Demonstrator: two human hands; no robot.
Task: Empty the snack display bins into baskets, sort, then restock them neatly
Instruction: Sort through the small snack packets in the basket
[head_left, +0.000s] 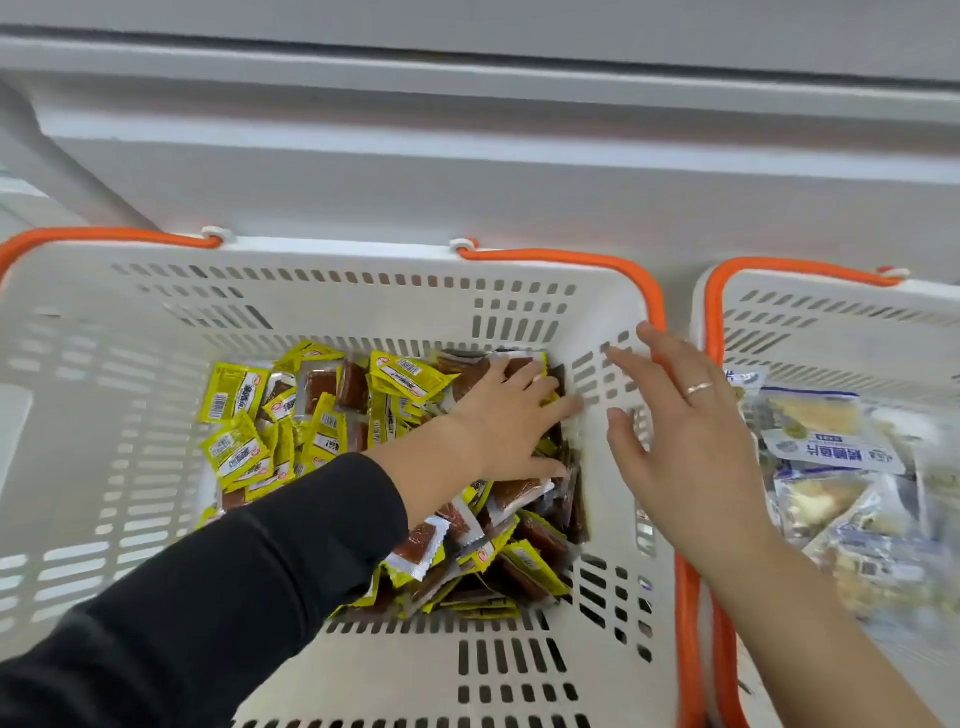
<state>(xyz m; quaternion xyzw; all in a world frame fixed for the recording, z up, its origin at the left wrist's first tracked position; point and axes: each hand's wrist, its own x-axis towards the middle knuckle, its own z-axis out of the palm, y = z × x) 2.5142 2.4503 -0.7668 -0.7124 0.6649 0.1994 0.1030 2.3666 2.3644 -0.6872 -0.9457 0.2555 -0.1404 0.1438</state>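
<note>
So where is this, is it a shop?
Probably a shop, yes. Two white shopping baskets with orange handles sit side by side. One holds lots of little yellow snack packets, the other blue-and-white snack bags. The grey unit behind looks like a store fixture.

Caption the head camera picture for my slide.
Left hand reaching into a basket of snack packets, right hand open above.

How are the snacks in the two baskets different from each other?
The packets in the left basket are yellow and silvery, with reddish-brown filling; those in the right basket are clear, blue-labelled bags of pale pieces. The yellow packets look smaller than the clear bags. Both lie loosely piled in white slotted baskets with orange handles.
</note>
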